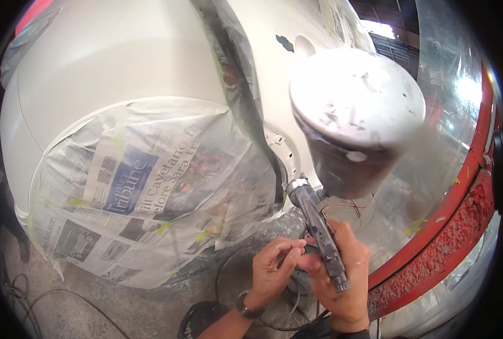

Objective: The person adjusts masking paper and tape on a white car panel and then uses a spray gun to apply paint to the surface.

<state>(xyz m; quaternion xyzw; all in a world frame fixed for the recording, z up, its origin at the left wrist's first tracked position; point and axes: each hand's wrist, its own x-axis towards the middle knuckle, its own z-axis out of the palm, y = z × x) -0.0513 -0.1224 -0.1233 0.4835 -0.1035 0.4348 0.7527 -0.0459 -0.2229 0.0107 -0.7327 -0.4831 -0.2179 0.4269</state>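
Observation:
My right hand (345, 271) is wrapped round a dark spray gun (319, 231). Its metal nozzle end points toward the white car body. On top of the gun stands a large paint cup (342, 158) with a smeared white lid, blurred at its edge. My left hand (274, 268), with a dark watch (249, 306) on the wrist, is close beside the gun's handle. Its thumb and fingers are drawn together by the fingers of my right hand. What they pinch, if anything, is hidden.
The white car panel (133, 56) fills the upper left. Taped newspaper masking (167, 237) covers the wheel area. A dark door gap (243, 107) runs beside it. At right stands a red-edged part (432, 248) under clear plastic sheeting. Hoses (65, 291) lie on the concrete floor.

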